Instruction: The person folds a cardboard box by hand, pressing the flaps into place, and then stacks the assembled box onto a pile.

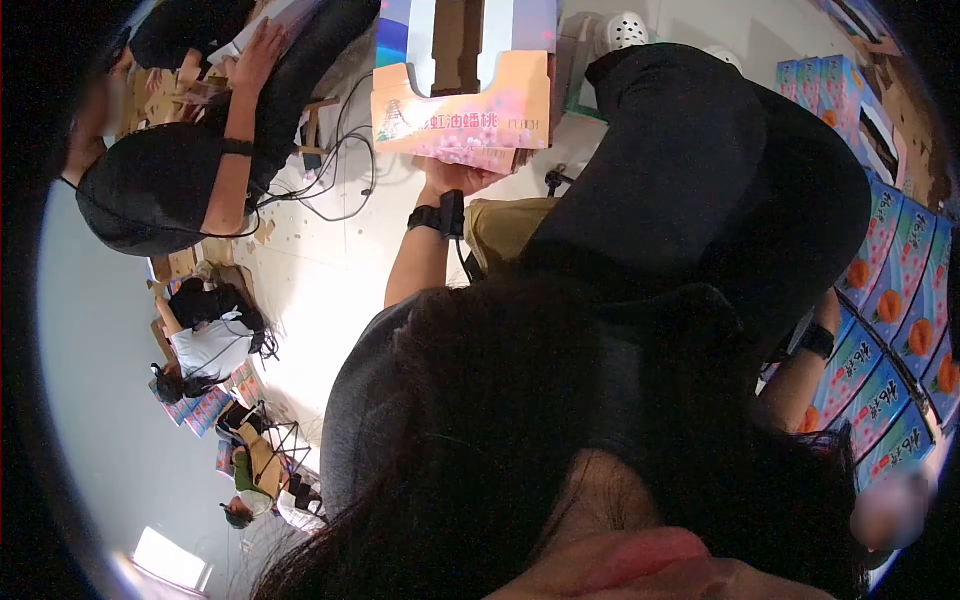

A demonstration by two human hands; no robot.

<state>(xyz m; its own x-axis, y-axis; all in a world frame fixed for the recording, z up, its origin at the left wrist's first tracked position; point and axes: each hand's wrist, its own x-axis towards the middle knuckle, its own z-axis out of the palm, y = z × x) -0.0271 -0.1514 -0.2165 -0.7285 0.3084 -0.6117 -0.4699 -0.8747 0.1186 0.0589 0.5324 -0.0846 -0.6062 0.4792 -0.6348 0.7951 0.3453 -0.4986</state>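
Observation:
In the upper middle, my left hand (458,178) grips the near lower edge of a printed cardboard carton (460,118). The carton's front panel is peach and pink with red Chinese lettering, blossom print and a cut-out top edge. Its sides are blue-purple, and a brown strip shows between two white flaps. Part of my left hand's fingers is hidden beneath the carton. At the right, my right hand (829,308) is beside the black trousers (690,170), close to stacked printed cartons. Most of its fingers are hidden.
Blue and pink cartons (880,390) are stacked along the right side. A person in black (150,190) works at upper left near loose cables (345,190). Other people sit farther left, including one in a white top (212,350). A white shoe (626,30) shows at the top.

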